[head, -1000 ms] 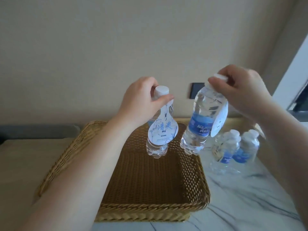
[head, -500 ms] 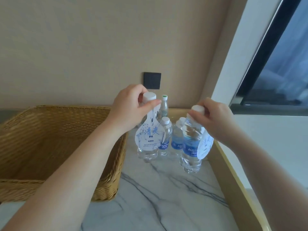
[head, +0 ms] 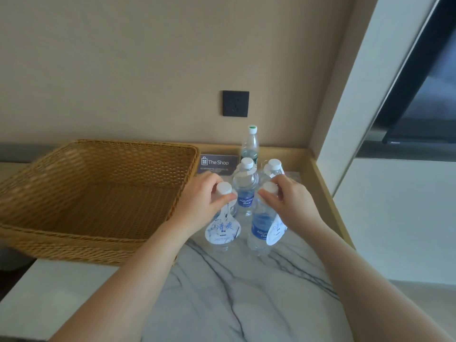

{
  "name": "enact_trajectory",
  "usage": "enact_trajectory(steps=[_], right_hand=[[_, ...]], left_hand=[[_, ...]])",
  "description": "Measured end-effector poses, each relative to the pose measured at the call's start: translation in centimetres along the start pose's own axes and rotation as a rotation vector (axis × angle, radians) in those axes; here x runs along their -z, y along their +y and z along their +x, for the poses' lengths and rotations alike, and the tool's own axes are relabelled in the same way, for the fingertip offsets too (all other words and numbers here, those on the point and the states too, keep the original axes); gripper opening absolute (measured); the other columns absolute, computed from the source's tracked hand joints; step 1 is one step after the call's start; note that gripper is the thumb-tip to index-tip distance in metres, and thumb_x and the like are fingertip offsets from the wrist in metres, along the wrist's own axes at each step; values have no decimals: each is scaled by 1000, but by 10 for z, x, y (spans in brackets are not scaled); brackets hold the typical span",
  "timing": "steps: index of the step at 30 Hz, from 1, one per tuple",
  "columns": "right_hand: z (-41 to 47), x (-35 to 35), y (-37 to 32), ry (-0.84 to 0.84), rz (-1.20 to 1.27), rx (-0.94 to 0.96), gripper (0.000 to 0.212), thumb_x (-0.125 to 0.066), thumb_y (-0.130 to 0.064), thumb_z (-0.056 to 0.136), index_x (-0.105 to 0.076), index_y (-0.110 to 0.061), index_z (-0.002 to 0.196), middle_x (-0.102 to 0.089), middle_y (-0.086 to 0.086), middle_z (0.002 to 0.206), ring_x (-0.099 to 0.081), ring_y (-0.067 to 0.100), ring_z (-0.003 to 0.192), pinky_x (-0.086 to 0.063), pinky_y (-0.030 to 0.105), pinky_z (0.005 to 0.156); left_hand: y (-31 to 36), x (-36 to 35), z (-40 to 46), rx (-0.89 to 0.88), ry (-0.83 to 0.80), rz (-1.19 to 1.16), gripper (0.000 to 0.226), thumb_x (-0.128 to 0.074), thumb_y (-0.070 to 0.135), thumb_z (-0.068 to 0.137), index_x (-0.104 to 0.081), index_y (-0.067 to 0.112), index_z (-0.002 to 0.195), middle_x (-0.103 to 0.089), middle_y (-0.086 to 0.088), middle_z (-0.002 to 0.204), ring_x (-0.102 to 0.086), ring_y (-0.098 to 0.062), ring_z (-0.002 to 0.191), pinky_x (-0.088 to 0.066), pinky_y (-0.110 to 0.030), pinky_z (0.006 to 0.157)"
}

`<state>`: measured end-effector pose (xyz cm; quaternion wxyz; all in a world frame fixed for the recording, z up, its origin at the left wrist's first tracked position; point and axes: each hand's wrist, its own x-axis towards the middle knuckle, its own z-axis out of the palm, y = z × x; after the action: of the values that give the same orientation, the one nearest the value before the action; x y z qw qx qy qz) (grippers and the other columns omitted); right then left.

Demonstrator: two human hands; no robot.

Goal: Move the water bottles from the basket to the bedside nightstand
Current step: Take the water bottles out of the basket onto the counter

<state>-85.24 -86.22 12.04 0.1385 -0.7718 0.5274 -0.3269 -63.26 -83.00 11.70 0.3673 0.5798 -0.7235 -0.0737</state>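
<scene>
Both hands are closed on bottle necks, one bottle each. Her or his left hand [head: 204, 198] pinches just under the white cap of the left bottle [head: 223, 225], thumb in front and fingers wrapped behind, and a white paper tag with blue characters hangs from that neck over the bottle's body. Right beside it, the right hand [head: 288, 201] grips the neck of the right bottle [head: 260, 230] the same way; this one shows a blue label, and a second white tag dangles against its right side. Both bottles stand upright with their bases at the marble top of the nightstand [head: 234, 292], though I cannot tell whether they have fully settled on it.

Just behind them stand two more small bottles with white caps, one [head: 245, 191] between the two hands and another [head: 272, 169] peeking over the right hand's knuckles. Farther back, near the wall, is a taller bottle with a green-and-white cap [head: 250, 144], beside a dark sign reading "The Shop" [head: 218, 162]. A dark wall socket [head: 235, 103] sits above them.

To the left, the woven wicker basket [head: 74, 245] rests partly on the nightstand, touching the left forearm, with no bottles visible inside.
</scene>
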Motion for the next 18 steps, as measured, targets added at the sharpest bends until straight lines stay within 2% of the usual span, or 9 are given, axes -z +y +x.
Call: enact_trajectory(steps=[4,8,11,15,18], right_hand=[[-4,-13,-3,-36,-18,-6,26,-60,-41,87,-53,-16,90,-45,-12,67,-47,17,64,-32,28,50],[-8,-18,-5,-20,-17,-38,26,-60,-41,87,-55,-16,93,-49,-8,72,-48,19,66,-33,30,53],[-11,-17,-6,4,-8,-55,27,-63,-41,86,-58,-17,96,-51,-8,72,-51,19,69,-37,30,56],[-16,-19,-7,47,28,-56,28,-66,-39,85,-62,-18,102,-45,-17,67,-46,5,61,-35,21,53],[-17,-19,-5,50,26,-60,33,-68,-41,83,-62,-22,110,-45,-16,74,-46,3,64,-34,18,56]], left_hand=[[-13,-2,-11,7,0,0,29,-69,42,79,-55,18,83,-49,10,80,-46,-9,71,-37,-26,63],[-20,-2,-22,52,53,-32,27,-68,37,83,-56,14,87,-52,5,85,-50,-15,76,-45,-35,66],[-17,-4,-26,61,96,-19,26,-69,35,83,-59,12,90,-52,4,87,-49,-15,79,-43,-32,68],[-11,-8,-28,87,126,30,30,-70,37,82,-63,11,94,-51,1,92,-49,-19,86,-42,-31,73],[-4,-4,-30,68,163,33,42,-72,39,80,-64,6,104,-56,-6,102,-52,-23,97,-44,-35,83]])
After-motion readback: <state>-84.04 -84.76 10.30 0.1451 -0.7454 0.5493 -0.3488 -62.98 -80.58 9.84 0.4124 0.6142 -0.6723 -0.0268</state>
